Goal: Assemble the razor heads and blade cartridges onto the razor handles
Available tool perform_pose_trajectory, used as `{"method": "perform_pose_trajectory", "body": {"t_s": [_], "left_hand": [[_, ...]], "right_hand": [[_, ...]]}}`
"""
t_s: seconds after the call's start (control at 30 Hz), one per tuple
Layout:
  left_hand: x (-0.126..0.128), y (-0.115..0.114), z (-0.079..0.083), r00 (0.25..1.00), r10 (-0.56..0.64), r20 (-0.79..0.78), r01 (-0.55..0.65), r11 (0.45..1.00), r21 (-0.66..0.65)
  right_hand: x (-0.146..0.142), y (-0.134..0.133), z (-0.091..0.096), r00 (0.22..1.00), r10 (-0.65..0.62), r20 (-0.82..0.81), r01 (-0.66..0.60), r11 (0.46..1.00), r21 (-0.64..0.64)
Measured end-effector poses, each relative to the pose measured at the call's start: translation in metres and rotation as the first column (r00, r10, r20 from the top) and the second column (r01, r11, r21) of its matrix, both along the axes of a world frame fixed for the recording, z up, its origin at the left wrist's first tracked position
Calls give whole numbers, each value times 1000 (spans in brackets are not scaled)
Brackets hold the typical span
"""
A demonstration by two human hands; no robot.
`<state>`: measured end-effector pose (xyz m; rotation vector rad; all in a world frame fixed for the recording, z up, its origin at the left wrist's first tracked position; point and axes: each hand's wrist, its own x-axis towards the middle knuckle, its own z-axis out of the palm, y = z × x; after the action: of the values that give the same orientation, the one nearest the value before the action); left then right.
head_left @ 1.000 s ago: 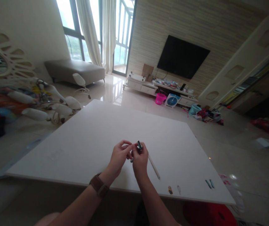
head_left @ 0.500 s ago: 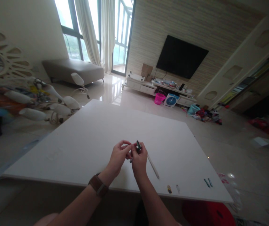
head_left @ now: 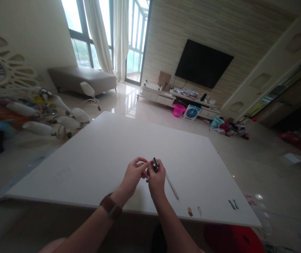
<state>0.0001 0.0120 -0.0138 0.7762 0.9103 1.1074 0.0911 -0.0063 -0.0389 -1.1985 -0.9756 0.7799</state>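
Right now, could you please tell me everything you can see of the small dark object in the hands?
The small dark object has a narrow, blackish-green upper part that looks hard, perhaps plastic or metal. It juts up at a tilt from the right hand, which grips it above the white tabletop. The left hand is close beside; whether it touches the object cannot be told. Fingers hide the lower part, so its full shape is unclear.

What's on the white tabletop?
A pale stick, two dark green pieces, a yellowish piece and a whitish one. The left hand and right hand hide what's behind.
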Motion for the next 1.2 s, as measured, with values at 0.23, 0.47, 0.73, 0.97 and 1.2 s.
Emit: {"method": "perform_pose_trajectory", "body": {"t_s": [0.23,0.47,0.73,0.97,1.2], "left_hand": [[-5,3,8,1000,-15,-15,16,999,48],[-18,6,12,958,-279,-70,286,950,125],[-27,-7,24,602,-790,114,767,612,194],[-30,-9,27,513,-834,204,801,550,235],[-23,3,21,874,-460,158,443,887,130]], "right_hand": [[5,3,7,986,-98,-133,100,995,10],[31,16,6,907,-216,-363,194,976,-97],[40,17,11,864,-247,-438,190,967,-170],[38,18,12,863,-222,-453,173,974,-147],[38,18,10,880,-218,-422,152,971,-186]]}}
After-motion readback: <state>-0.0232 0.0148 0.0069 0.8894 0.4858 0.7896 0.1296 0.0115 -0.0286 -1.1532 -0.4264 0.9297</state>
